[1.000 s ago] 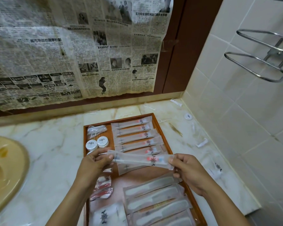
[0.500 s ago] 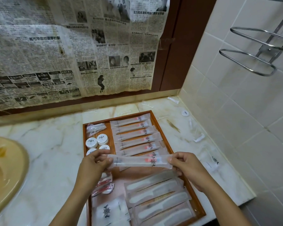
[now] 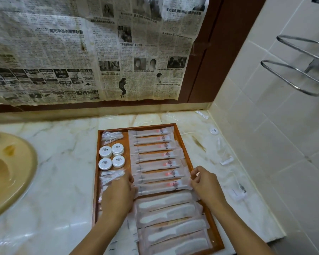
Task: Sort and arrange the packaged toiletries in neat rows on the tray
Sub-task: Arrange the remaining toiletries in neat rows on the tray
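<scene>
Toothbrush packet (image 3: 161, 187) lies on tray (image 3: 180, 134), nearest slot of long-packet row, above comb packets (image 3: 169, 208). Left hand (image 3: 118, 192), right hand (image 3: 203, 184) pinch its ends. Advice: square ends with neighbouring packet, lay parallel, then release.

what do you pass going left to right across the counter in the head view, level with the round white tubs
sink → round white tubs → long sachets → tray's right rim → brown stain → small white packet → tiled wall
</scene>
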{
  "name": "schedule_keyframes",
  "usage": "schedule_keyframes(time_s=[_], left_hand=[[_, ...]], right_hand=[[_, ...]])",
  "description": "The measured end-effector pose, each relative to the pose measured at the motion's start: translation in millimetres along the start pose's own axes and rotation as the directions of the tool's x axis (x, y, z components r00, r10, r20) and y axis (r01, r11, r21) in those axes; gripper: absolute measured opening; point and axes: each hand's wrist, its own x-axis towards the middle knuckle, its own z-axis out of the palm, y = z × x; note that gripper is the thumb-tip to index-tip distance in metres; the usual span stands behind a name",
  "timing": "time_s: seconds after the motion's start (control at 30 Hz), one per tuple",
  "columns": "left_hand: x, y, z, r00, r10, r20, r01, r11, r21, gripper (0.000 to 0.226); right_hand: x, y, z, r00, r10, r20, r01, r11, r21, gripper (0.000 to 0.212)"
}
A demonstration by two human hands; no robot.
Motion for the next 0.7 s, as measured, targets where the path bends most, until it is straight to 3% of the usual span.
schedule_keyframes(time_s=[0.27,0.57,0.7], left_hand=[[1,15,6,1.000,0.013,-0.027,-0.008,0.984,0.178,0.021],[0,14,7,1.000,-0.004,-0.012,0.006,0.977,0.211,0.025],[-4,8,1,0.997,0.083,-0.012,-0.077,0.961,0.265,0.024]], right_hand=[[13,14,14,0.991,-0.132,-0.004,0.130,0.977,-0.172,0.018],[17,27,17,0.970,-0.240,-0.051,0.222,0.948,-0.229,0.022],[12,27,21,0.922,-0.388,0.005,0.377,0.893,-0.245,0.019]])
